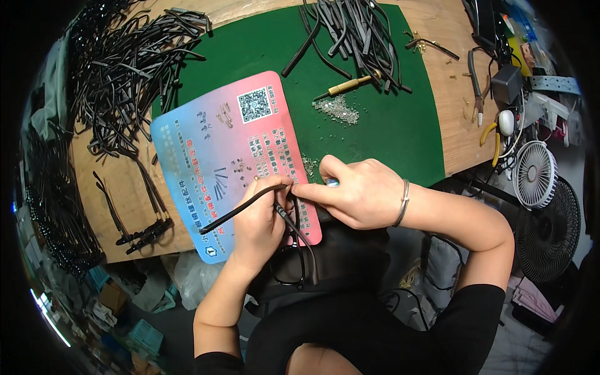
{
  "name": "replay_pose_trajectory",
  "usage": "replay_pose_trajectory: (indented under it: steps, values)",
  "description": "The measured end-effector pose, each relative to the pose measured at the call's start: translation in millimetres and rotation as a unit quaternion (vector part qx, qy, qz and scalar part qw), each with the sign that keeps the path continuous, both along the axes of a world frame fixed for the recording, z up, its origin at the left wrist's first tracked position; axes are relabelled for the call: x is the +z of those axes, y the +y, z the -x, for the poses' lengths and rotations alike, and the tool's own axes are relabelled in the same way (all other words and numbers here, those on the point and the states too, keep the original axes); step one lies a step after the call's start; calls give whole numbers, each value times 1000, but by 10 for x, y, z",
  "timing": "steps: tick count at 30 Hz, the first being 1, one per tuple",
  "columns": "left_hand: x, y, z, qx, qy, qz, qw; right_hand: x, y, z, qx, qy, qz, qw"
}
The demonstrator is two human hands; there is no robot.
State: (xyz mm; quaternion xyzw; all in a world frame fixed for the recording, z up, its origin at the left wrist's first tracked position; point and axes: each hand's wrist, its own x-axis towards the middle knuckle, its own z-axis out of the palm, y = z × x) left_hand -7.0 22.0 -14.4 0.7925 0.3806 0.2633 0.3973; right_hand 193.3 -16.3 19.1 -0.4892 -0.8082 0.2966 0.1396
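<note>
My left hand point(257, 228) is closed on a pair of black eyeglasses point(302, 269). One dark temple arm point(244, 206) slants out to the left above the printed pad, while the lens rims hang below the hand, over my lap. My right hand point(369, 194), with a bracelet at its wrist, is curled with its fingertips meeting the glasses near a hinge. A small light-blue thing point(332, 182) shows between its thumb and fingers; its kind is hidden. Beneath the hands lies a pink-and-blue printed pad point(206, 150) bearing small screws and slim dark parts point(220, 182).
On the green mat point(400, 137) are a brass-handled screwdriver point(350, 85), a heap of tiny silver screws point(337, 111) and loose temple arms point(356, 37). A larger temple pile point(119, 75) covers the left. Pliers point(490, 140) and a white fan point(535, 174) are at right.
</note>
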Motion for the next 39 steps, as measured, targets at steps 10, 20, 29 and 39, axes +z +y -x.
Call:
replay_pose_trajectory:
  steps: [10,20,29,39]
  values:
    - [-45,21,-18,12,29,-65,997,-53,73,26,6,-18,-44,999]
    - [-9,-18,-90,51,4,-16,999,-127,63,28,-9,8,-44,999]
    - [91,144,-60,104,-33,-9,994,92,-152,-133,-82,6,4,997]
    - [276,273,69,53,-72,16,996,131,-277,-223,-150,-62,-28,986]
